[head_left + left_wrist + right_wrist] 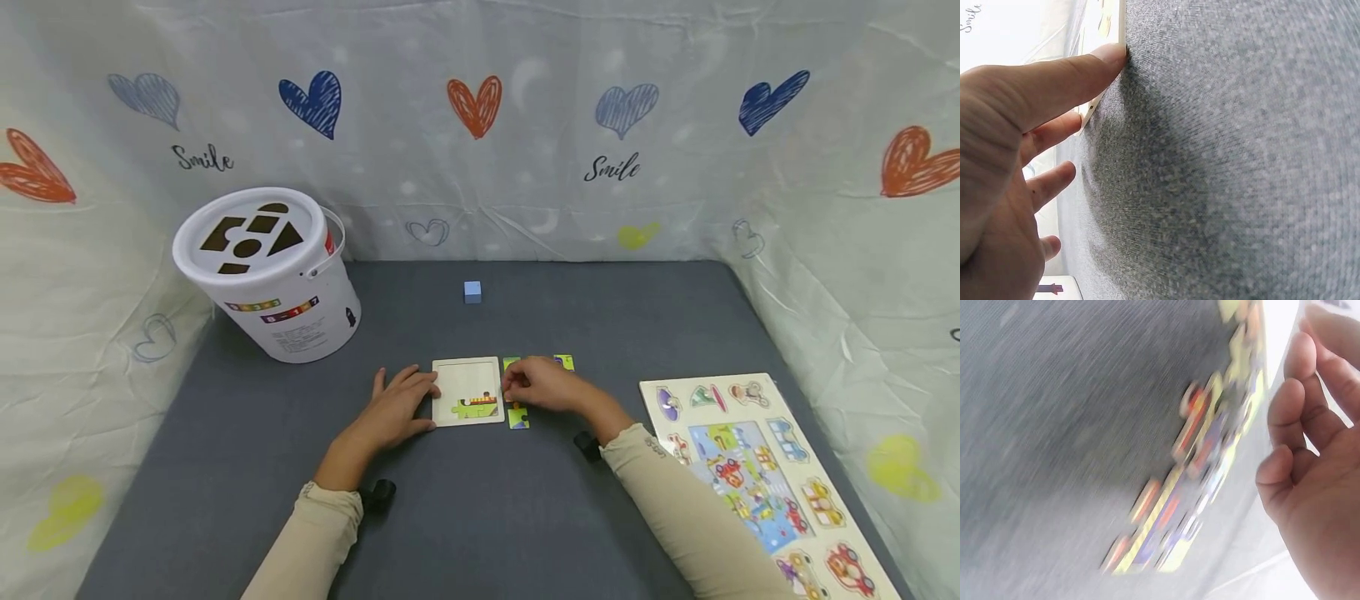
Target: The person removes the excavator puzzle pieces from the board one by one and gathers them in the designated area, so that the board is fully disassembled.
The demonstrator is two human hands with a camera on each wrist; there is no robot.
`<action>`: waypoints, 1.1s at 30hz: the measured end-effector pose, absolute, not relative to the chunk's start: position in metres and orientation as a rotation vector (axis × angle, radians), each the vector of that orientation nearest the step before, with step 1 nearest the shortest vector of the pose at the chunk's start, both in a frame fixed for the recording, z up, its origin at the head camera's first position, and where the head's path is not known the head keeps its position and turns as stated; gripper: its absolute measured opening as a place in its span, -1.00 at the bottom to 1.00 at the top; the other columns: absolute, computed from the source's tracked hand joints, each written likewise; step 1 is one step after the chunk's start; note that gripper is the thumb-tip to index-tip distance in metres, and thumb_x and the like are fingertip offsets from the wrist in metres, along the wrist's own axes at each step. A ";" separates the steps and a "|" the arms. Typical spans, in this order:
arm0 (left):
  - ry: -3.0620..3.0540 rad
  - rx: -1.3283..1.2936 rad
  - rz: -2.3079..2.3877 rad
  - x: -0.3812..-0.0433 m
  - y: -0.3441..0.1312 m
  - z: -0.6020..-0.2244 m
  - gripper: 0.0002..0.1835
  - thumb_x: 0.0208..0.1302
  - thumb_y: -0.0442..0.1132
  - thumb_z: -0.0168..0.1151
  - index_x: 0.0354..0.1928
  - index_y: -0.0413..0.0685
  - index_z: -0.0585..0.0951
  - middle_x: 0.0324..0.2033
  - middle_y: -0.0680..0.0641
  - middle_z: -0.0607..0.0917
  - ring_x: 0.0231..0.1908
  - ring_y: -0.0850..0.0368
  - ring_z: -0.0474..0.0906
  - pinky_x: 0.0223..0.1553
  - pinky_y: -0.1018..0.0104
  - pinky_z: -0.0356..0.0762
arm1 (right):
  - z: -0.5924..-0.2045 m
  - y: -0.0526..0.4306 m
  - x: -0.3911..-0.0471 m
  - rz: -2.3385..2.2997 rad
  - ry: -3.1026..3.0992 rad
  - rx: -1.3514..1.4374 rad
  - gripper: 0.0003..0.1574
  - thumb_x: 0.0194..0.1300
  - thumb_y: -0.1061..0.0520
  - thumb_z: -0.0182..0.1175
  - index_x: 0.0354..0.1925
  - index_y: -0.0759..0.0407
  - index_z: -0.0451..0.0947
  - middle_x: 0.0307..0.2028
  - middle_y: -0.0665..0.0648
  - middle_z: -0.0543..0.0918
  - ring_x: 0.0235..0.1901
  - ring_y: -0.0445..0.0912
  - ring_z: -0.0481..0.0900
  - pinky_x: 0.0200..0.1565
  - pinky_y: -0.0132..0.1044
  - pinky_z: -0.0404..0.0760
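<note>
A square wooden puzzle tray (465,375) lies on the dark grey table, with a joined green section (477,407) showing a little train in its lower right. My left hand (392,408) has its thumb and a finger against the tray's left edge, the other fingers spread. Over the tray's right edge, my right hand (547,383) bends its fingers downward above loose puzzle pieces (518,418). Another piece (564,362) lies just beyond that hand. The right wrist view is blurred; I cannot tell whether its fingertips hold a piece.
A white shape-sorter bucket (322,325) stands at the back left. A small blue block (472,292) sits behind the tray. On the right lies a large wooden picture board (780,408) with vehicles and toys. A white curtain printed with hearts surrounds the table.
</note>
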State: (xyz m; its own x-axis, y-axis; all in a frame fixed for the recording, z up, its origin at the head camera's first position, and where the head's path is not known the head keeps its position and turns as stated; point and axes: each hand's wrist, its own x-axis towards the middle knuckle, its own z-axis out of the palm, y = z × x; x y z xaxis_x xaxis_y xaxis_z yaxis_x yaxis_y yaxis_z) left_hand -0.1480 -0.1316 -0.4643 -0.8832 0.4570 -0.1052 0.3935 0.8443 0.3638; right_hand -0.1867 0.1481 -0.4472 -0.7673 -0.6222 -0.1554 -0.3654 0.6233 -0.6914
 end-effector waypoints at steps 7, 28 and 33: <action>2.822 0.668 0.532 -0.148 -0.129 -0.464 -0.57 0.07 -0.11 0.48 0.00 0.03 0.60 0.34 -0.05 0.42 0.44 -0.15 0.09 0.33 -0.44 -0.27 | -0.456 0.121 -0.185 -0.725 2.596 -0.975 -0.83 0.29 0.14 0.27 -0.14 0.09 0.69 -0.33 -0.05 0.65 -0.35 -0.21 0.51 -0.19 -0.27 0.49; 2.829 0.688 0.529 -0.150 -0.133 -0.464 -0.56 0.07 -0.11 0.48 0.00 0.03 0.59 0.33 -0.06 0.42 0.43 -0.16 0.10 0.32 -0.46 -0.25 | -0.458 0.105 -0.185 -0.626 2.652 -1.041 -0.82 0.18 0.20 0.33 -0.20 0.03 0.70 -0.29 0.00 0.62 -0.27 -0.15 0.51 -0.18 -0.23 0.48; 2.827 0.684 0.516 -0.150 -0.132 -0.463 -0.57 0.08 -0.11 0.47 0.01 0.03 0.59 0.33 -0.06 0.42 0.43 -0.16 0.10 0.31 -0.47 -0.25 | -0.458 0.105 -0.185 -0.640 2.646 -0.995 -0.85 0.18 0.18 0.35 -0.24 0.00 0.66 -0.28 0.00 0.60 -0.26 -0.14 0.48 -0.16 -0.21 0.45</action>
State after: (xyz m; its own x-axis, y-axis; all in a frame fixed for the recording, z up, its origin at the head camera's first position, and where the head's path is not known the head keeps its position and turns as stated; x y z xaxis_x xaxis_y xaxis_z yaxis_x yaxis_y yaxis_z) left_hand -0.1500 -0.1319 -0.4631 -0.8762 0.4718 -0.0985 0.4066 0.8333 0.3745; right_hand -0.1846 0.1047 -0.4579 -0.7380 -0.6711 -0.0707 -0.5646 0.6715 -0.4799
